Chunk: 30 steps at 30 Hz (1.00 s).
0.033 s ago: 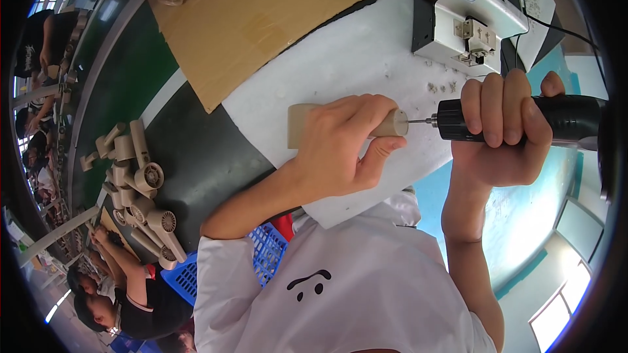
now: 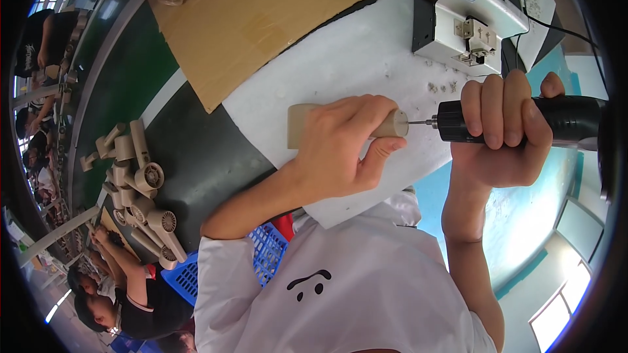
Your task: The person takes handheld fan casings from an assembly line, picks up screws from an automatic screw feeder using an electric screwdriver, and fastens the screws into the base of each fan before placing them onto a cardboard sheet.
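Note:
My left hand (image 2: 340, 140) is closed round a beige handheld fan (image 2: 301, 127) lying on a white foam sheet (image 2: 261, 98). The fan's wide head shows to the left of my knuckles, and its round handle end sticks out to the right, past my thumb; the middle is hidden under my fingers. In my right hand (image 2: 507, 124) I grip a black electric screwdriver (image 2: 569, 121), held level. Its thin bit reaches left to the handle's end face, where the tip meets it.
A white machine with a metal fitting (image 2: 477, 39) stands at the far right, cables behind it. Small screws (image 2: 441, 87) lie on the foam. Several beige fans (image 2: 140, 189) are piled at the left; others rest on cardboard (image 2: 261, 13). A blue basket (image 2: 268, 252) sits near my left elbow. Co-workers (image 2: 124, 281) work at left.

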### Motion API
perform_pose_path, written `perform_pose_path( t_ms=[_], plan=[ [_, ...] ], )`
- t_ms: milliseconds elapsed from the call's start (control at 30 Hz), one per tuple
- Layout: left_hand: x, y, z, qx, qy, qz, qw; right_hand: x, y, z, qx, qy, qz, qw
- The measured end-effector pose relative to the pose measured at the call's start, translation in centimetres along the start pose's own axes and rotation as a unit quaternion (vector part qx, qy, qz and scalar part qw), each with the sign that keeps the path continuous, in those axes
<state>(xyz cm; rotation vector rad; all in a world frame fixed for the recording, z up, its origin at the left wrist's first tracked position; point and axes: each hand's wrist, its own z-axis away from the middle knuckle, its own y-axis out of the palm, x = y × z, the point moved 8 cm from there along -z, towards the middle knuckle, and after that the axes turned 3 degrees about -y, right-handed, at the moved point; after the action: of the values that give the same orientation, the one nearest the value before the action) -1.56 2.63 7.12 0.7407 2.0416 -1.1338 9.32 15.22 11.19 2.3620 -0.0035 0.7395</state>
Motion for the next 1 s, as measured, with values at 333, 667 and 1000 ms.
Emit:
perform_pose_path(
  t_ms=[333,667,1000],
  plan=[
    [1.4,-2.6,1.0,0.049,-0.075,-0.114,0.989,-0.6,-0.4,-0.2,-0.022,0.010,0.043,0.999],
    [15.9,-23.1,-3.8,-0.122,-0.009,-0.610,0.783,3.6,-7.8,-4.9,-0.136,-0.066,0.281,0.948],
    [17.4,-18.3,-9.1,0.019,0.048,-0.564,0.824,1.2,-7.8,-5.8,-0.172,-0.030,0.395,0.902]
  ],
)
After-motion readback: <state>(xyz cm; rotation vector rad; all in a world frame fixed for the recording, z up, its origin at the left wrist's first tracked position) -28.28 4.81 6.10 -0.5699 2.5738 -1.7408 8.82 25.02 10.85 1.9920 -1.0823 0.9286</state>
